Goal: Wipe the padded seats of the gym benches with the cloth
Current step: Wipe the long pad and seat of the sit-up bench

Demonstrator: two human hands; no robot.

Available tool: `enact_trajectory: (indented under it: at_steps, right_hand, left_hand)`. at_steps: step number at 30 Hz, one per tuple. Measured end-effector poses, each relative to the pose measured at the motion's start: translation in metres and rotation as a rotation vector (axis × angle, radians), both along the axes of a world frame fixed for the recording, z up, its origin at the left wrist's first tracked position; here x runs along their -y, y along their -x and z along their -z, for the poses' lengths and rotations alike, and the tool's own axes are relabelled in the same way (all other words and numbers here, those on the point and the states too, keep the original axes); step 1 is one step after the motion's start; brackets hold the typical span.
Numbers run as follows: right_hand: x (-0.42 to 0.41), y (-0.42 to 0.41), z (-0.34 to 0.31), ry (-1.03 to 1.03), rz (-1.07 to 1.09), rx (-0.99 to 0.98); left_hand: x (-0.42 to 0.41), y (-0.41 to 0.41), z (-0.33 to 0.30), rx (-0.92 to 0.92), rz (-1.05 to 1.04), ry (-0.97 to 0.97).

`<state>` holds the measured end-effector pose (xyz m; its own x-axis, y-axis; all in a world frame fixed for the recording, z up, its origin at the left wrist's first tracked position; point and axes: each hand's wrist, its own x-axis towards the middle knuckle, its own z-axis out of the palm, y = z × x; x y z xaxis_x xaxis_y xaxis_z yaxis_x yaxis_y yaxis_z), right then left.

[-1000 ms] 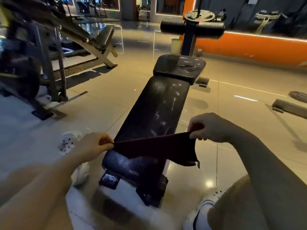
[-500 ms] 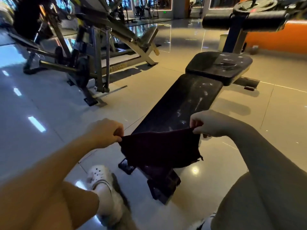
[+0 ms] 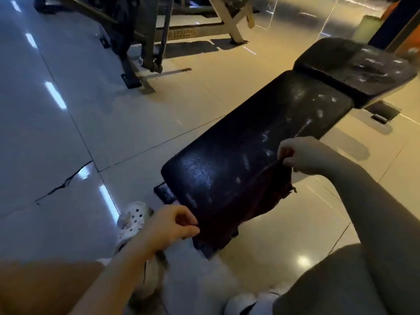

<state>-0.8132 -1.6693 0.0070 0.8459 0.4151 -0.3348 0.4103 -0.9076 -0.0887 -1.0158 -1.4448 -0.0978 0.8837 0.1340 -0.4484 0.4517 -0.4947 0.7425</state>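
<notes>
While the person stands at the foot end of the bench, the left hand [image 3: 169, 226] pinches one corner of the dark maroon cloth [image 3: 252, 201] low at the near edge of the long back pad [image 3: 229, 155], and the right hand [image 3: 302, 155] pinches the opposite corner higher up on the pad's right side. So the cloth hangs stretched between both hands, draped over the near right part of the pad and spilling off its edge.

Going by this, the step looks like spreading the cloth flat before the actual wipe. To do it well, probably best to keep the cloth taut so it lands without bunching, lay it flat on the vinyl, then press a flat palm on it and drag up the length of the pad. Those whitish smears [image 3: 316, 114] further up look like the real target, and the seat pad [image 3: 354, 67] at the far right has streaks too, so long overlapping passes would beat dabbing. The frayed right edge could snag or fold under, worth watching.

Compared with half a second back, the view has swung down and left, so the foam roller at the bench's far end is out of shot. The left hand has dropped lower and nearer, which puts the cloth on a diagonal over the pad rather than held up level in front of it. A white clog [image 3: 134, 218] sits just left of the left hand.
</notes>
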Motion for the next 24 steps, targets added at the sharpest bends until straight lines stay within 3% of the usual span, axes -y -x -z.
enact_trajectory:
  at_steps: [4, 6, 8, 11, 21, 24]
  right_hand:
    - [-0.069, -0.002, 0.075, -0.245, 0.011, 0.247]
    - [-0.107, 0.025, 0.129, -0.339, 0.017, 0.173]
    - [-0.123, 0.062, 0.179, -0.308, -0.006, 0.117]
    - [-0.114, 0.091, 0.229, -0.266, -0.053, 0.231]
    - [-0.120, 0.077, 0.249, -0.111, 0.003, 0.346]
    - [-0.127, 0.099, 0.255, -0.114, -0.127, 0.340]
  left_hand:
    - [0.014, 0.002, 0.031, -0.076, -0.106, -0.031]
    - [0.017, 0.010, 0.055, -0.127, -0.161, -0.097]
    - [0.021, 0.019, 0.075, -0.198, -0.161, -0.111]
    - [0.026, 0.021, 0.090, -0.246, -0.161, -0.086]
    - [0.017, 0.021, 0.102, -0.259, -0.117, -0.111]
    - [0.010, 0.025, 0.098, -0.351, -0.045, -0.146]
